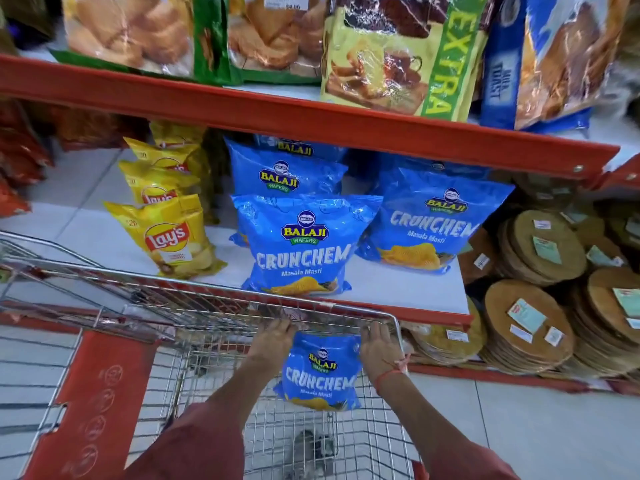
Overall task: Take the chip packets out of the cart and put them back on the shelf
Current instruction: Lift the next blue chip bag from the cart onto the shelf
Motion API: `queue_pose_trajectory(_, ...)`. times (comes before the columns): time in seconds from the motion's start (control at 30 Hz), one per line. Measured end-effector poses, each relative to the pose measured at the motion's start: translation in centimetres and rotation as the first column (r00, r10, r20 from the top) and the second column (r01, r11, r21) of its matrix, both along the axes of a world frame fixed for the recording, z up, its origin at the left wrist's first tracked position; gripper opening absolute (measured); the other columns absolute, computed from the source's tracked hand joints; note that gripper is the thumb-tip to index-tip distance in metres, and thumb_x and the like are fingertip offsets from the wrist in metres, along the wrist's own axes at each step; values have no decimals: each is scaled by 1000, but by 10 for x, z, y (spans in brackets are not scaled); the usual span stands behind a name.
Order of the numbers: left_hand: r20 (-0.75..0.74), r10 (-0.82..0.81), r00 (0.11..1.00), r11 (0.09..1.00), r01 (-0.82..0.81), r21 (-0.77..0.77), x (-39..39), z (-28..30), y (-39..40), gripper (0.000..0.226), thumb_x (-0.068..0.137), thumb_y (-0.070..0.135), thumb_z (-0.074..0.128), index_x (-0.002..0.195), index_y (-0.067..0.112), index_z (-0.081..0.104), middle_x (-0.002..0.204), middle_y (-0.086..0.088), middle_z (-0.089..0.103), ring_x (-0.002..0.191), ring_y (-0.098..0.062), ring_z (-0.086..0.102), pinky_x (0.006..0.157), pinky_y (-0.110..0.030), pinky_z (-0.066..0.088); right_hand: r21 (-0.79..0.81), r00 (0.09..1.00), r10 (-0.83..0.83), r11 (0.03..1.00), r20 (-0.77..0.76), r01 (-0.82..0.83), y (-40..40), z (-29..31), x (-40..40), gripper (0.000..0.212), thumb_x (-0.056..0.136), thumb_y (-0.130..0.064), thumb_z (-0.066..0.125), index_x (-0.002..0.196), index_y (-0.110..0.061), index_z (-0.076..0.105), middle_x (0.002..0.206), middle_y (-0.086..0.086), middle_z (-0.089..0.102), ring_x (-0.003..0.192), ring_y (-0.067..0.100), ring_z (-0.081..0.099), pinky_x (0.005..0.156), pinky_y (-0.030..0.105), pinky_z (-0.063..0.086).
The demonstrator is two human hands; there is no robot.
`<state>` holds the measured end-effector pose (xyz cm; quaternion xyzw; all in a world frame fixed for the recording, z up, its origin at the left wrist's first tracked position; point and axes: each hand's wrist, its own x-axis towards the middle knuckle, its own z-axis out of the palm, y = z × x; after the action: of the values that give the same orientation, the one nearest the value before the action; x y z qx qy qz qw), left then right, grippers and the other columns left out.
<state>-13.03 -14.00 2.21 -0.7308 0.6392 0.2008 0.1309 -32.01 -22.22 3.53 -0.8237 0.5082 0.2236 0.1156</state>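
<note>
A blue Balaji Crunchem chip packet [322, 374] hangs upright inside the wire cart [194, 306], just below its far rim. My left hand [272, 337] grips the packet's upper left corner and my right hand [379, 344] grips its upper right corner. On the white shelf [398, 289] straight ahead stand more blue Crunchem packets: one at the front [299, 244], one behind it [284, 171] and one to the right [433, 220]. Yellow Lay's packets [166, 233] stand in a row to their left.
A red shelf beam [311, 119] runs overhead, carrying large toast and rusk bags [391, 57]. Stacks of round papad packs [540, 306] fill the right side. Red snack packets [17, 157] lie far left. The cart's red child-seat flap [93, 403] is at lower left.
</note>
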Motion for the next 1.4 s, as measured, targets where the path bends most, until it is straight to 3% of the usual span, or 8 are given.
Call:
queue_pose_trajectory(0.17, -209, 266, 941, 961, -276, -19, 13, -5, 19, 29, 89, 10, 54, 117, 13, 55, 127, -12, 56, 113, -25, 57, 96, -33, 48, 79, 953, -133, 990, 273, 116, -2, 2, -10, 16, 90, -11, 52, 99, -3, 61, 68, 2, 48, 96, 27, 63, 81, 30, 51)
queue_pose_trajectory(0.3, -342, 372, 863, 914, -405, -30, 18, 9, 39, 19, 88, 18, 57, 105, 11, 63, 103, -10, 72, 92, -24, 65, 79, -34, 51, 166, 887, -218, 973, 408, 163, 11, 26, -24, 12, 82, -18, 66, 72, -13, 71, 58, -3, 57, 50, -1, 48, 47, 2, 28)
queue_pose_trajectory(0.4, -441, 353, 825, 886, -446, -126, 19, 26, 54, 12, 86, 18, 61, 96, 13, 66, 90, -6, 75, 67, -12, 58, 54, -18, 40, 92, 813, -210, 977, 542, 192, 25, 51, -35, 8, 77, -23, 73, 79, -16, 76, 69, -2, 74, 48, -10, 49, 57, 0, 40)
queue_pose_trajectory(0.47, -481, 319, 816, 859, -463, -217, 21, 39, 62, 9, 85, 20, 63, 92, 15, 65, 83, -2, 74, 65, -10, 60, 54, -17, 39, 77, 760, -234, 969, 606, 236, 30, 68, -41, 8, 74, -24, 76, 80, -19, 76, 74, 2, 78, 56, 6, 63, 65, 15, 53)
queue_pose_trajectory(0.73, -616, 52, 786, 687, -477, -549, 14, 142, 48, 9, 78, 16, 72, 82, 15, 63, 71, 28, 55, 71, 19, 55, 62, 2, 38, -57, 441, -176, 883, 880, 466, 15, 153, -53, 5, 77, -20, 74, 76, -17, 70, 72, -2, 69, 60, 4, 63, 56, -1, 41)
queue_pose_trajectory(0.9, -588, -22, 808, 627, -447, -638, 7, 203, 22, 12, 79, 28, 69, 85, 22, 61, 76, 24, 60, 73, 2, 60, 62, -4, 40, -54, 246, -108, 820, 963, 570, -3, 191, -61, 4, 79, -21, 72, 77, -18, 68, 80, 6, 74, 69, 12, 67, 63, 20, 51)
queue_pose_trajectory(1.13, -627, -117, 770, 608, -443, -659, -28, 240, -25, 15, 81, 23, 69, 89, 13, 63, 76, 16, 57, 70, 8, 57, 60, 0, 41, -159, 166, 56, 685, 985, 711, -35, 240, -80, 4, 83, -19, 67, 79, -17, 67, 70, 3, 67, 65, -10, 59, 57, 1, 40)
queue_pose_trajectory(1.4, -643, -19, 766, 700, -449, -556, -73, 214, -100, 19, 84, 23, 65, 96, 9, 61, 75, -11, 67, 67, -29, 61, 64, -33, 46, -30, 118, -124, 555, 985, 831, -108, 210, -97, 8, 84, -20, 66, 85, -13, 68, 81, 17, 72, 72, 28, 64, 68, 30, 45)
